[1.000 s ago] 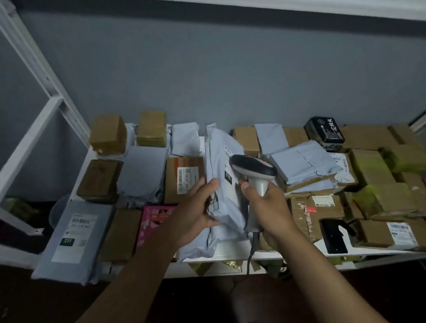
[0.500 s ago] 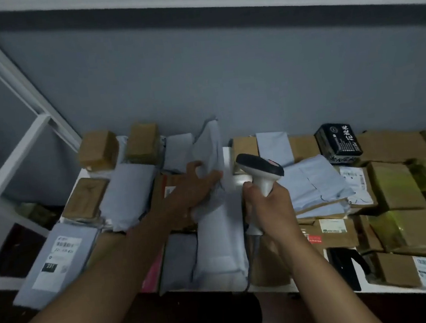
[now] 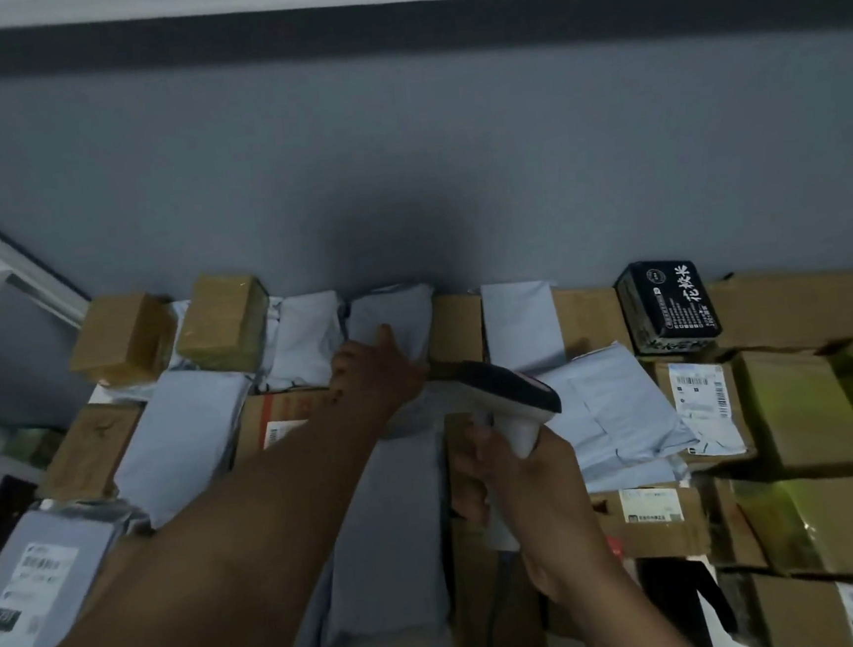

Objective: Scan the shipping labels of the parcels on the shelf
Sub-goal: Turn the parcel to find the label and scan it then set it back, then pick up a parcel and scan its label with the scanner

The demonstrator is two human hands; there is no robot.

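While left hand (image 3: 377, 374) reaches to shelf's back edge, fingers lie flat on grey mailer bag (image 3: 393, 321) standing against wall; cannot tell if I grip it yet. Right hand (image 3: 520, 475) clenched round scanner (image 3: 509, 403) handle, nose aimed left. Bag sits beyond and left of scanner, long axis running front to back, no label visible. Left hand nearer; likely flip needed.
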